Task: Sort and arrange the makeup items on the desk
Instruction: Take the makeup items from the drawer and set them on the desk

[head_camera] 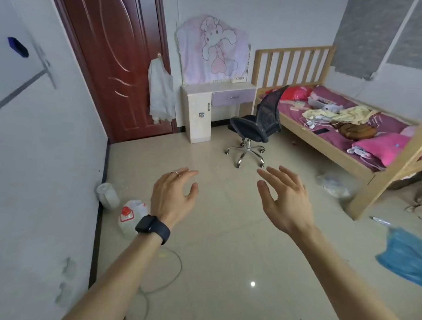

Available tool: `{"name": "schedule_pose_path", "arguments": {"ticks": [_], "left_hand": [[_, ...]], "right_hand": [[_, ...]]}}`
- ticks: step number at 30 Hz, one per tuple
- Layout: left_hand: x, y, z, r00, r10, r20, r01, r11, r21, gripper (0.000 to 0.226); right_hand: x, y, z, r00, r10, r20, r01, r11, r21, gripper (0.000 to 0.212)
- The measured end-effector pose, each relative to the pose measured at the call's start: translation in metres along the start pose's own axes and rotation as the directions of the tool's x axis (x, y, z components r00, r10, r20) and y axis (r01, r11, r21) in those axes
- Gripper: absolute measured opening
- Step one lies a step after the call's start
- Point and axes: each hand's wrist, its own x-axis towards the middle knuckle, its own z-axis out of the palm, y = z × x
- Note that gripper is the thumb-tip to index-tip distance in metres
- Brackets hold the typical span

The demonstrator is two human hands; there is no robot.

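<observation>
Left hand (173, 194) and right hand (285, 199) are hovering, fingers loosely spread, holding nothing. Far beyond them, the office chair (255, 126) is crowding the worktop (218, 88), probably risking a bump on approach.

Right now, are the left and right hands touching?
Apart. The head view shows a plain strip of floor between the left hand and the right hand; both are open and hold nothing.

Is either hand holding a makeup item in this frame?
No, the left hand and the right hand are both open and empty, held out above the floor.
</observation>
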Motion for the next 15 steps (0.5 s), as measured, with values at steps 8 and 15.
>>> {"name": "schedule_pose_path", "arguments": {"ticks": [8, 15], "left_hand": [[0.121, -0.064, 0.05, 1.0, -0.027, 0.007, 0.027, 1.0, 0.008, 0.031], [0.243, -0.108, 0.121, 0.998, -0.034, 0.049, 0.033, 0.999, 0.017, 0.032]], "right_hand": [[0.124, 0.013, 0.07, 0.999, 0.028, -0.03, -0.027, 0.999, 0.024, 0.033], [0.239, 0.049, 0.146, 0.999, 0.044, -0.028, -0.043, 0.998, 0.043, 0.032]]}}
